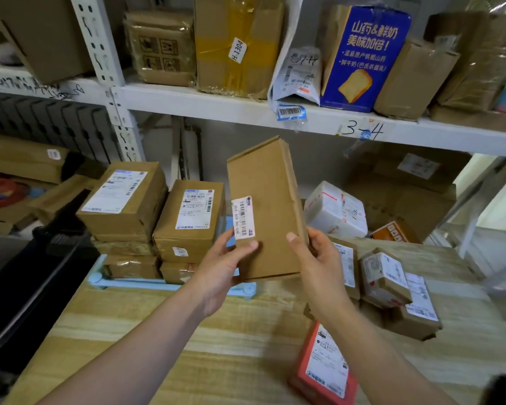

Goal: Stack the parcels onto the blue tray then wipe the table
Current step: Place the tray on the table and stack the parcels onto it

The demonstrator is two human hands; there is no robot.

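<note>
I hold a flat brown parcel (265, 206) upright above the table (146, 325), just before the blue tray (100, 277) of stacked boxes (155, 217). My left hand (221, 267) and right hand (316, 258) grip its lower edges, thumbs on its face.

There were two hands, the left hand (219, 267) and the right hand (319, 267), and between them one flat brown cardboard box (270, 206) with a single barcode label (243, 217). One light blue plastic tray (100, 277) carried two stacks of taped brown parcels: three showed in the left stack (123, 200) and two in the right stack (190, 220). The wooden desk (158, 331) bore three small brown labelled parcels (384, 277), one red parcel (323, 366), one white plastic-wrapped parcel (336, 211) and one orange box (392, 232). The upper white metal shelf (216, 108) bore one blue bread carton (362, 57), one white mailer bag (300, 74) and at least four brown cartons (237, 45).
</note>
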